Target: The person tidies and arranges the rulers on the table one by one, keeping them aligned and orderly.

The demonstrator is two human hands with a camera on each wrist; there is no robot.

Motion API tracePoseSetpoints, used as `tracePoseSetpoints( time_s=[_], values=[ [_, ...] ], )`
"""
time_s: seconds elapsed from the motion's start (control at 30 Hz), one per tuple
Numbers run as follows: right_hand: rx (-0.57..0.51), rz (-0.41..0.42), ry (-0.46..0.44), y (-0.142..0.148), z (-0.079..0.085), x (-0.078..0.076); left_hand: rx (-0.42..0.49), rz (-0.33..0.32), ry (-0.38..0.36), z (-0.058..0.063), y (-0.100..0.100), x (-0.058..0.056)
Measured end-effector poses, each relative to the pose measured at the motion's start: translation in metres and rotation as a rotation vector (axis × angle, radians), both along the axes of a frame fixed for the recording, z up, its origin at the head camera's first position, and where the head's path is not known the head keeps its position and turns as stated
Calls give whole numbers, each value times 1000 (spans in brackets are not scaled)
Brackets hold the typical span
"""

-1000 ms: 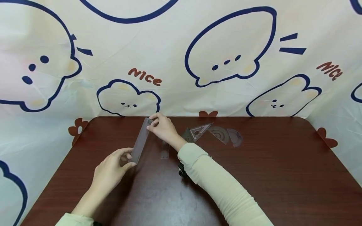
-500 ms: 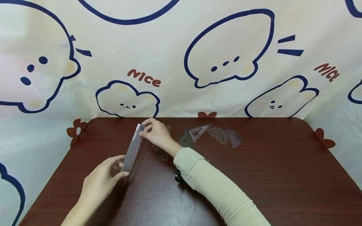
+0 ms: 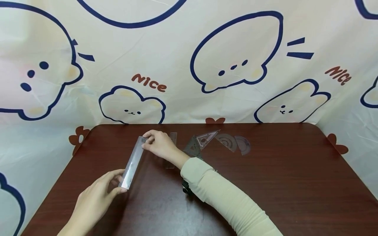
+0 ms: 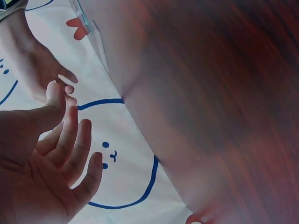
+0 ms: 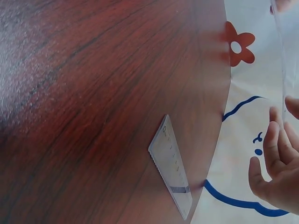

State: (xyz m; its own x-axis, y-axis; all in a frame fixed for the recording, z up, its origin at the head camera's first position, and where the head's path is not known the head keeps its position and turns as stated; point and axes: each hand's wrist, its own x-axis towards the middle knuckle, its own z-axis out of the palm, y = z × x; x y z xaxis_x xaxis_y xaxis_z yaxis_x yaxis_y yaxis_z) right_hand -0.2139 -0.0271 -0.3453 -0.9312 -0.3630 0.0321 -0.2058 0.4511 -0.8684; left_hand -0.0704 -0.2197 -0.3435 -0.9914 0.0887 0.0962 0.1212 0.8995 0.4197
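Note:
A clear ruler point(image 3: 133, 162) is held slantwise above the left part of the table, spanning both hands. My left hand point(image 3: 94, 196) pinches its near end between thumb and fingers. At the far end, the thumb and fingertips of my right hand point(image 3: 160, 144) grip the ruler's corner. The left wrist view shows the left hand point(image 4: 60, 163) with its outer fingers spread, and the right hand point(image 4: 37, 70) beyond it. In the right wrist view, the right hand point(image 5: 280, 163) is at the right edge, beside the ruler's thin edge point(image 5: 281, 51).
Another clear ruler point(image 5: 170, 168) lies on the table, partly behind the right forearm in the head view. To its right lie a grey-green set square point(image 3: 192, 147), a clear set square point(image 3: 202, 141) and two protractors point(image 3: 228, 142). A printed cloth point(image 3: 183, 108) hangs behind the table point(image 3: 280, 183).
Both hands have brought the held ruler toward me and to the left, its face now catching the light. The pieces lying on the table have stayed in place.

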Motion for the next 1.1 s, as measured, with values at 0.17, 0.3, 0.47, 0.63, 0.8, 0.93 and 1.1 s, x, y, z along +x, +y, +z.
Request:
tracePoseSetpoints(
  time_s=[0.17,0.3,0.47,0.63,0.8,0.93,1.1],
  values=[
    [75,19,51,-5,2,1,-21,-1,2,-1,-7,3],
    [122,36,106,-12,1,1,-32,0,19,-5,-14,5],
    [161,65,112,-20,-1,4,-43,-2,-28,-9,-23,7],
    [190,110,133,-29,-4,10,-65,-7,-63,-9,-35,7],
    [180,138,75,-37,-7,16,-100,-9,-122,-9,-44,9],
    [158,137,12,-41,-10,19,-120,2,-169,-12,-47,11],
    [185,142,9,-44,-12,25,-130,-4,-158,-17,-49,13]
  ],
)
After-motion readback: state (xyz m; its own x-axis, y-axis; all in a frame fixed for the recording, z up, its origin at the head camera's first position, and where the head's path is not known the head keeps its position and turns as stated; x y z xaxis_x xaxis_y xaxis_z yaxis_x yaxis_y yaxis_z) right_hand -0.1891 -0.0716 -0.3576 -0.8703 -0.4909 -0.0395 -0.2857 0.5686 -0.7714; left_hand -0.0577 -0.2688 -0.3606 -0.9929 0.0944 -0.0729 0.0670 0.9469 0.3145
